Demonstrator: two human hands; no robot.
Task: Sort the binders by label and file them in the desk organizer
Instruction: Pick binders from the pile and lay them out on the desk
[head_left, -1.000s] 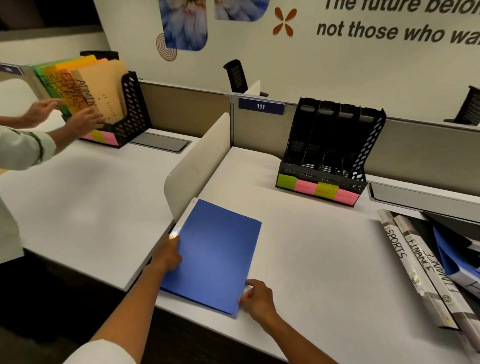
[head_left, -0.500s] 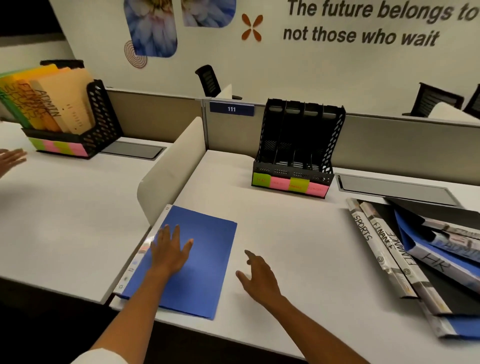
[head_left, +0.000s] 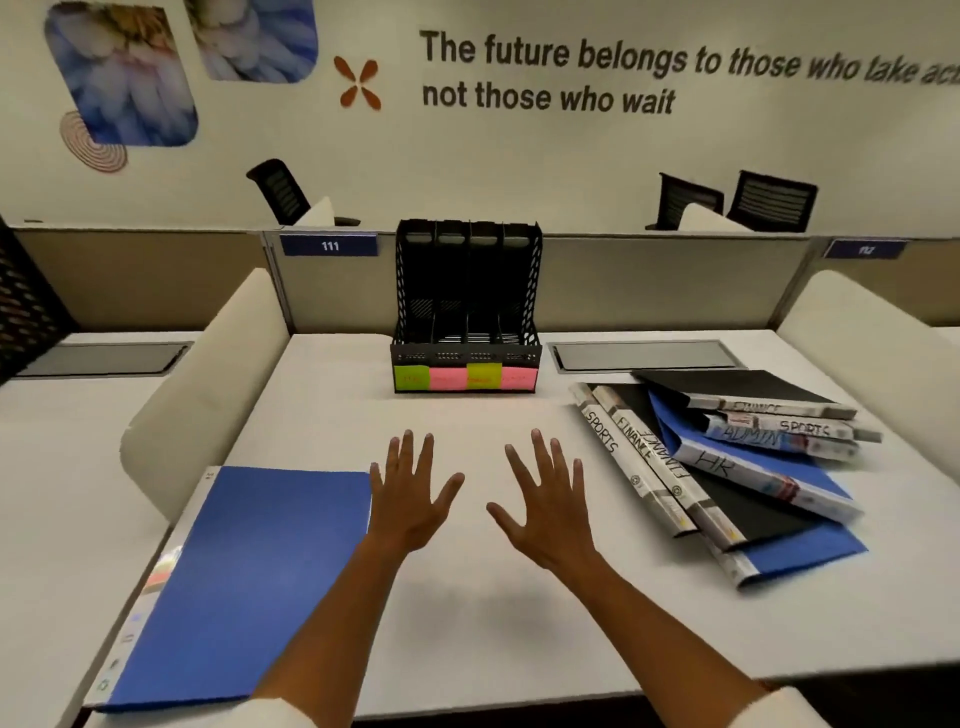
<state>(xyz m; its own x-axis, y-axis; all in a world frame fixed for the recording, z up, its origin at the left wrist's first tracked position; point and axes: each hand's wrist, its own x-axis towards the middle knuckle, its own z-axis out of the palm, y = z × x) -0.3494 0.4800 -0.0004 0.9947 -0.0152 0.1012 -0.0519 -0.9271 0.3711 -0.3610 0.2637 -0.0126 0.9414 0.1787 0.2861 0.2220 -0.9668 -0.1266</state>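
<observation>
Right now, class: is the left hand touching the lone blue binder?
Cannot tell. In the head view the left hand borders the blue binder's right edge, without plain contact or gap.

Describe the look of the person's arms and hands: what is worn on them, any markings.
Both forearms are bare. The left hand and the right hand wear no gloves, and no rings, watch or bracelet show. At the bottom edge each arm ends in a pushed-up off-white sleeve cuff. No markings show.

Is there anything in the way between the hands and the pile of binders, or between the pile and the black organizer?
Nothing visible. Bare desk lies between the right hand and the binder pile, and between the pile and the organizer. All four slots look empty. The left hand is open beside the blue folder.
</observation>
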